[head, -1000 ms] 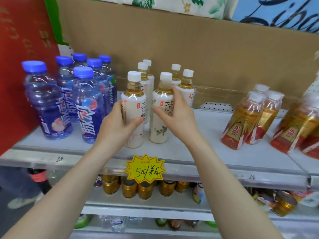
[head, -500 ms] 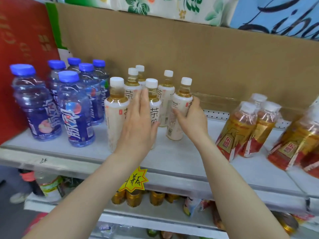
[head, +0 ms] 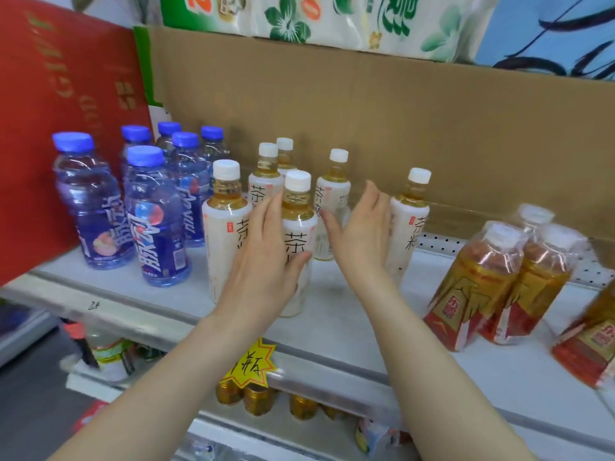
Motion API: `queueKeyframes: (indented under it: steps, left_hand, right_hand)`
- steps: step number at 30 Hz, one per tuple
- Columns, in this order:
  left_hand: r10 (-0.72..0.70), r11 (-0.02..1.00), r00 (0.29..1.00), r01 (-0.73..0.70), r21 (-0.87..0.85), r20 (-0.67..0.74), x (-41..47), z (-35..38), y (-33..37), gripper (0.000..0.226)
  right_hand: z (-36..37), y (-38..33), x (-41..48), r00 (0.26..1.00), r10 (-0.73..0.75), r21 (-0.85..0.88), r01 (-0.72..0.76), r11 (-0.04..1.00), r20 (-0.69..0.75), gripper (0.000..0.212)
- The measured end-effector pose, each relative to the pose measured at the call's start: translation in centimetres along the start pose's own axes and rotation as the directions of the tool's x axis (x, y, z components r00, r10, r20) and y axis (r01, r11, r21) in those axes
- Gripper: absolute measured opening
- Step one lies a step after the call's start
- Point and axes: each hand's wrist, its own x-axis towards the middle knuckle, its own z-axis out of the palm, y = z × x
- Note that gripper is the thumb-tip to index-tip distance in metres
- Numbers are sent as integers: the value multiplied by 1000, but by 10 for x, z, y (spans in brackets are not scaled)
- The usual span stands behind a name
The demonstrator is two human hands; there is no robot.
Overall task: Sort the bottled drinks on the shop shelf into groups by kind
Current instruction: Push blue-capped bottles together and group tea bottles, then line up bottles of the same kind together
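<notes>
At the far left a big red cardboard box (head: pixel 66 128) stands at the end of the white metal shelf (head: pixel 332 324). Beside it six clear plastic bottles of blue drink with blue caps (head: pixel 153 221) stand upright in a cluster. Next come six white-labelled bottles of pale amber tea with white caps (head: pixel 226 227), upright at the middle of the shelf. The left hand (head: pixel 266 264) has its grip closed on the front tea bottle (head: pixel 298 207), thumb across the label and fingers up its left side. Just right of that is the right hand (head: pixel 362 234), its grip open, fingers straight, palm turned left, holding nothing. Its back lies in front of the rightmost tea bottle (head: pixel 412 221), and I cannot tell whether they touch. Further right, well apart from the tea, sit amber drink bottles with red-and-gold labels (head: pixel 482 287), wrapped in clear film. A sheet of brown cardboard (head: pixel 399 111) backs the shelf. A yellow star-shaped price tag (head: pixel 253 364) hangs at the shelf's front edge.
</notes>
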Motion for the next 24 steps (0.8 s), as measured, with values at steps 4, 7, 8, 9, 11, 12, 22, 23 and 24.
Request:
queueKeyframes:
  steps: [4,7,8,9,11,12,22,23,24]
  left_hand:
    - [1,1000,1000,-1,10,10,-1,-3,-1,91]
    - [-1,1000,1000,1,-4,23,-1,-3,0,91]
    - [-2,1000,1000,2,-6,26,-1,-2,-1,91]
    - [-5,1000,1000,5,-6,29,-1,-2,-1,92]
    - [-14,1000,999,14,-8,34,-1,-2,0,92]
    - [-16,1000,999,16,-10,35,-1,-2,0,92]
    - [-21,1000,999,22,-18,38,-2,-1,0,91]
    - [-21,1000,999,22,-14,38,-2,-1,0,92]
    - [-20,1000,999,20,-9,39,-2,-1,-1,92]
  right_hand:
    - [35,8,34,953,203,3,-209,978,225,101]
    - [52,14,43,937,237,103,-270,957,256,89]
    - [56,15,46,935,232,131,-274,953,269,84]
    - [58,16,48,930,221,161,-276,948,293,79]
    - [60,19,54,917,178,225,-269,936,358,70]
    - [61,20,56,909,150,250,-261,933,389,68]
    - [61,27,68,858,31,346,-239,907,512,66]
    - [61,27,68,855,27,354,-243,903,518,65]
    - [62,27,68,850,21,362,-246,899,526,65]
